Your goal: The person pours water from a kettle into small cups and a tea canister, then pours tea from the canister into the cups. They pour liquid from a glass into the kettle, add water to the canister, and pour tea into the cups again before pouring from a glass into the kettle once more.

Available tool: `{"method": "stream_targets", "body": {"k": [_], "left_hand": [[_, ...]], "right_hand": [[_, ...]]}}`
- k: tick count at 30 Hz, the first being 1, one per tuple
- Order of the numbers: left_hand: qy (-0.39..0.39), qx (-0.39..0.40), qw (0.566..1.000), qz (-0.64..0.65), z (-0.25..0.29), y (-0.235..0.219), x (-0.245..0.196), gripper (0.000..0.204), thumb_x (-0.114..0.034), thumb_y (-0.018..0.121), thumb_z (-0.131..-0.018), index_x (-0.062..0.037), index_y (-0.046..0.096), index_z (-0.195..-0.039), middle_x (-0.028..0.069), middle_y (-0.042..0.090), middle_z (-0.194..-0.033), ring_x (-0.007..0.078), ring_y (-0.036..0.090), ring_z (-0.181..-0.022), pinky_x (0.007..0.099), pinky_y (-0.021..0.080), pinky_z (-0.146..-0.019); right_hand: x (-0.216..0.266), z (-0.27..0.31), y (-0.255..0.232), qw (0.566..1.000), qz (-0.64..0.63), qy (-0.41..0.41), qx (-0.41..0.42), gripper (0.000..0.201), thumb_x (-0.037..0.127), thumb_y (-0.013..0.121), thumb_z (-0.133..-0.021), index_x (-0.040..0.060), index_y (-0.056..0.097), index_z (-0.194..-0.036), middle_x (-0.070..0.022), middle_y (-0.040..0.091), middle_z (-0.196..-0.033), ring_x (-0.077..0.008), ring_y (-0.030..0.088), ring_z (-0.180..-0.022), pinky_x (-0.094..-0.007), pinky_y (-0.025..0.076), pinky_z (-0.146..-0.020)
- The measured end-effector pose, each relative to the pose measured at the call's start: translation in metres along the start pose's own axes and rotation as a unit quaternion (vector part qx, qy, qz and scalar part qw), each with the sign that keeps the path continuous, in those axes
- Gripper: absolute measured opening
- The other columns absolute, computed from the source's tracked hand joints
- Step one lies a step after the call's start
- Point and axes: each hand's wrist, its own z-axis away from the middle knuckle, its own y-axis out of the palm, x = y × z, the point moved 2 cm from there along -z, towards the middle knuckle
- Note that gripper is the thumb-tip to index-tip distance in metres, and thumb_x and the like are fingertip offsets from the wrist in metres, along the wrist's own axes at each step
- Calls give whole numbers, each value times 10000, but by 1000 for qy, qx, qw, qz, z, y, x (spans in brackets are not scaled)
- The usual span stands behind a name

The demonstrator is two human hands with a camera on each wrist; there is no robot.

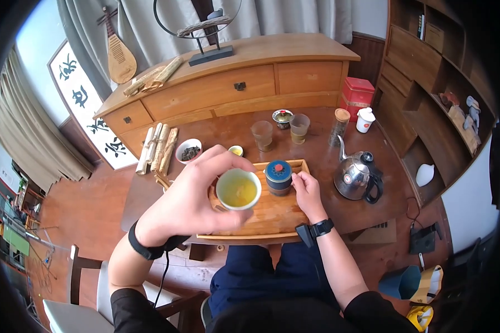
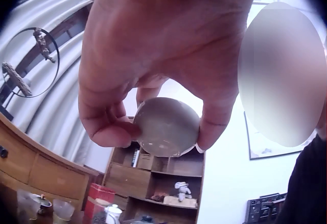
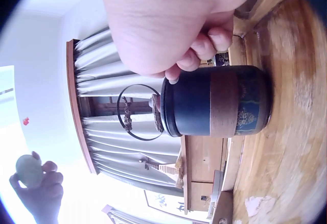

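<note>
My left hand (image 1: 191,194) pinches a small pale teacup (image 1: 225,190) by its rim, raised toward the head camera, with yellow tea inside. From below, the left wrist view shows the cup's rounded underside (image 2: 167,127) between thumb and fingers. At the tray's right side, my right hand (image 1: 309,195) grips the side of a lidded mug (image 1: 279,180), blue with a brown band and a red knob on its lid. That mug (image 3: 196,101) stands upright on a wooden tea tray (image 1: 266,222). Curled fingers hide its handle in the right wrist view.
Right of the tray stands a steel kettle (image 1: 352,176). Behind it are two glasses (image 1: 263,139), a lidded bowl (image 1: 282,118), a cork-topped jar (image 1: 339,129), a white lidded cup (image 1: 365,120) and a red tin (image 1: 356,93). A bowl of tea leaves (image 1: 189,151) and scrolls (image 1: 160,147) lie left.
</note>
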Motion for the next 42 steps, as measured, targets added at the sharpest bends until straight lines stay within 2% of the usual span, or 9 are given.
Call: {"method": "stream_targets", "body": {"k": [9,10,14,16,20,22,28,35,42], "left_hand": [[157,18,982,103,8,-19,-89,430,-215,875,-698,-4,757,-1053,59,597,-914,172,603,-770,272,479,-677],[347,-30,931,113,7,-5,-61,498,-193,832,-679,35,695,-1100,114,578,-985,216,603,-844,282,474,-705],[344,-5,930,131,14,-14,-89,516,-314,820,-760,32,700,-1124,105,534,-977,230,572,-837,282,458,-706],[187,-23,978,90,18,-18,-115,334,-253,833,-792,13,776,-985,65,601,-894,155,598,-709,245,463,-623],[329,10,937,117,13,-16,-98,483,-350,783,-808,5,714,-1129,114,522,-981,241,566,-826,280,455,-695],[233,1,970,62,7,-21,-121,322,-290,788,-850,19,783,-944,65,601,-869,145,597,-681,228,460,-595],[190,43,978,72,-10,-26,-89,541,-259,902,-678,37,706,-1087,126,642,-979,177,615,-815,279,495,-719],[-75,8,990,123,-51,-10,18,585,-60,825,-761,27,563,-1277,55,660,-1098,127,624,-1012,276,501,-894],[-157,-40,982,94,-88,10,123,444,-143,821,-788,27,646,-1159,72,699,-1040,127,655,-958,275,529,-842]], "right_hand": [[-3,0,0,1000,15,-1,-14,308,184,591,-1005,-2,566,-760,-8,531,-639,-60,471,-619,-258,392,-564],[2,1,0,1000,14,2,-12,308,184,591,-1005,-1,568,-760,-1,523,-638,-57,463,-619,-257,389,-564],[0,0,0,1000,1,-5,-11,305,182,591,-1004,-1,570,-760,7,513,-637,-54,454,-617,-254,382,-562],[-2,1,0,1000,4,8,-9,305,182,593,-1003,0,569,-758,12,503,-634,-50,447,-613,-249,373,-558],[0,1,0,1000,4,7,-11,306,184,595,-1001,2,568,-757,14,499,-629,-49,443,-609,-246,367,-553],[3,1,0,1000,7,1,-8,311,185,596,-1001,6,563,-749,15,486,-623,-47,433,-606,-252,356,-542],[-3,0,0,999,9,-28,-13,320,194,589,-1004,1,562,-751,-14,475,-596,-64,433,-592,-271,354,-529],[-6,1,0,1000,0,-21,-15,308,207,597,-998,-6,586,-777,-32,516,-599,-78,457,-579,-274,371,-534],[-8,0,1,999,-5,-31,-22,307,202,598,-995,-8,593,-771,-27,499,-581,-75,439,-564,-277,351,-517]]}}
